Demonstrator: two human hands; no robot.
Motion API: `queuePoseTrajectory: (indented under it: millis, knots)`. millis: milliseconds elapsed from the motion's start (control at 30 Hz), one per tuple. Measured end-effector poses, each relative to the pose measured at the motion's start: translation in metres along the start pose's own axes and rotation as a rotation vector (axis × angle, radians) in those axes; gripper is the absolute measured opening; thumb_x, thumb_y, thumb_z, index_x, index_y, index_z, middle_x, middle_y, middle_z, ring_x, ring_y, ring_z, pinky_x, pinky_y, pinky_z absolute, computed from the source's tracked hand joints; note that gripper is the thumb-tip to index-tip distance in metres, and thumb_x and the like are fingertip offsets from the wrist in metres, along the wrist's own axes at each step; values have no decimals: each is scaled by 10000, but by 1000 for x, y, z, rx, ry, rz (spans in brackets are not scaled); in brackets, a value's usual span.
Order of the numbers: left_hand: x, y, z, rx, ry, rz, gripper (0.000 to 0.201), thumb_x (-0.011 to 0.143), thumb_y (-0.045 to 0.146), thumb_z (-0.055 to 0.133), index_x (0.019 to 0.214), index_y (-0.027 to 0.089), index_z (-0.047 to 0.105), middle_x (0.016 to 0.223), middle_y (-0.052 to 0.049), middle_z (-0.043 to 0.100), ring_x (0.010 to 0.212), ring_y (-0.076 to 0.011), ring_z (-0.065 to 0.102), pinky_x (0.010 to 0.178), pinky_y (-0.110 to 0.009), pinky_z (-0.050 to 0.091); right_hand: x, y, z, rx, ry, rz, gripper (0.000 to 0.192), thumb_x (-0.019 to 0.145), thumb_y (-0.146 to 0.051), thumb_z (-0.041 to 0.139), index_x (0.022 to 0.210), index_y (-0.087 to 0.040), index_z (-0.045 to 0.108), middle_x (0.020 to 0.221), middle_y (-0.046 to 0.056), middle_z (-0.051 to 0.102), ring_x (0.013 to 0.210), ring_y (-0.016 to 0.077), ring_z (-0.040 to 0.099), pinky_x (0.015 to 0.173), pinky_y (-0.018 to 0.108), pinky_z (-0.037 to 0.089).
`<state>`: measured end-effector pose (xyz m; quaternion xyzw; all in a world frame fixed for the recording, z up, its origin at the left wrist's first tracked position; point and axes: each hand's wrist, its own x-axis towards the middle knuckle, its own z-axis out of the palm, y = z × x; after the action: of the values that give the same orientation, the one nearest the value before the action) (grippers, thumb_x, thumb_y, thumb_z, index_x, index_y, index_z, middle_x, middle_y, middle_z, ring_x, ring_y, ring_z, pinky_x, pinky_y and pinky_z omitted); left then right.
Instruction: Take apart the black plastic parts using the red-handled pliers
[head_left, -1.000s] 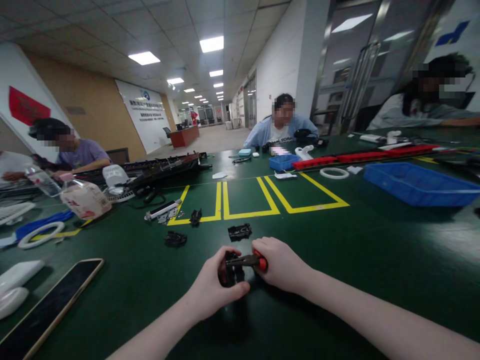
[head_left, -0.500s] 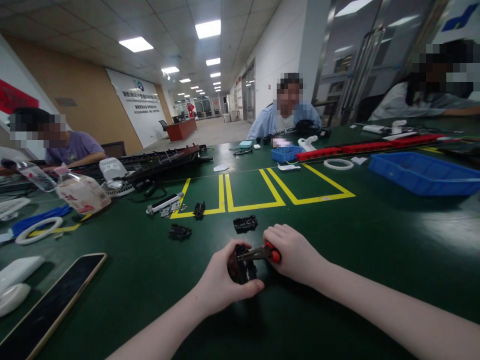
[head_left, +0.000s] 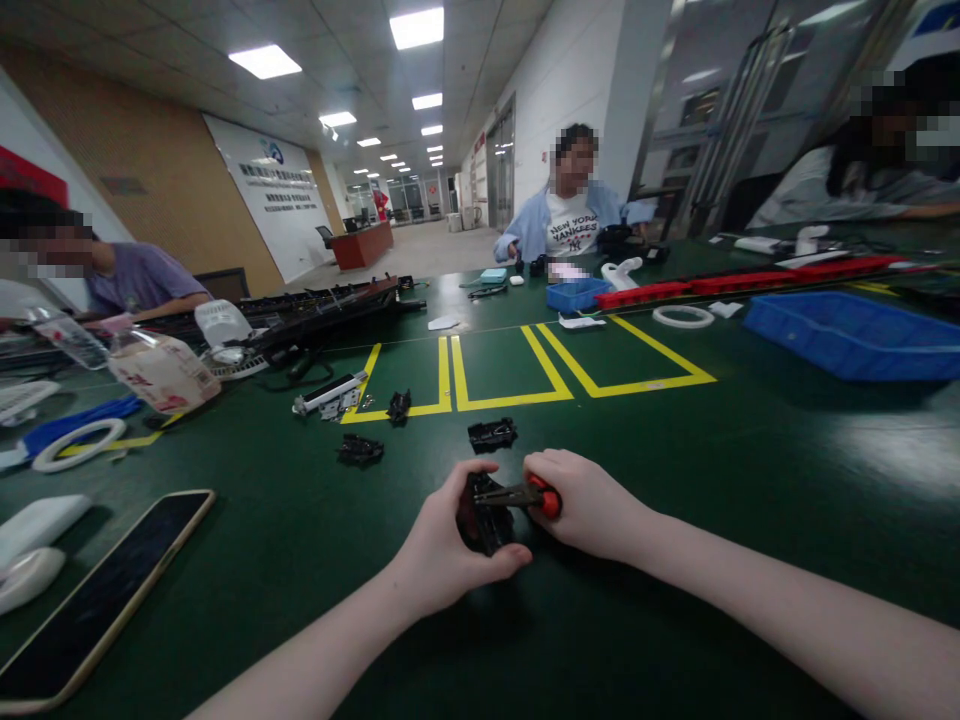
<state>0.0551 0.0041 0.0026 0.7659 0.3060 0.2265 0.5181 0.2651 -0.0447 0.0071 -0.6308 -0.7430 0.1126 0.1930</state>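
Fingers and thumb of my left hand (head_left: pixel 442 545) curl around a small black plastic part (head_left: pixel 491 528), holding it just above the green table. My right hand (head_left: pixel 589 505) is closed on the red handles of a pair of pliers (head_left: pixel 517 496). The pliers' jaws point left and reach onto the top of the black part; whether they pinch anything there is too small to tell. Beyond my hands lie three similar dark parts: one (head_left: pixel 492 434) straight ahead, another (head_left: pixel 360 449) to the left, and one (head_left: pixel 399 405) on the yellow tape.
On the left lie a phone (head_left: pixel 105 600), a white tape roll (head_left: pixel 79 445) and a bottle (head_left: pixel 161 370). A blue tray (head_left: pixel 847 335) stands at right, a smaller blue bin (head_left: pixel 574 295) at the back. Co-workers sit around the green table (head_left: pixel 712 460).
The pliers and black part stay in nearly the same place in my hands. Across the table, the person has sat up and turned their head. The view has shifted slightly.
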Motion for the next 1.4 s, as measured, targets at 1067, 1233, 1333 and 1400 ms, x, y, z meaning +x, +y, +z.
queuePoseTrajectory:
  millis: [1067,1233,1333,1400]
  knots:
    - [1,-1,-2,-142,-22,-53,599,743,346,797,1249,208,509,1083,-46,659,1004,-230,646,887,-360,498,2,0,4,-18,31,-43,137,793,-185,655,788,-214,521,815,26,613,770,194,539,699,322,390]
    - [0,-4,-2,-180,20,-42,600,757,348,792,1260,215,493,1068,-38,656,1026,-225,638,909,-358,497,3,4,6,15,65,-52,127,787,-209,670,848,-214,559,870,32,639,823,201,562,736,335,402]
    - [0,-5,-2,-204,59,-15,578,778,349,780,1254,208,485,1043,-34,654,1034,-219,626,926,-359,490,4,7,7,47,76,-36,169,787,-250,689,913,-214,582,906,39,644,851,209,579,749,343,415]
    - [0,-5,-3,-204,78,-10,580,783,347,779,1261,208,482,1039,-33,651,1036,-218,623,926,-357,492,5,7,7,66,83,-26,209,788,-285,697,950,-213,587,913,42,643,852,211,586,745,343,421]
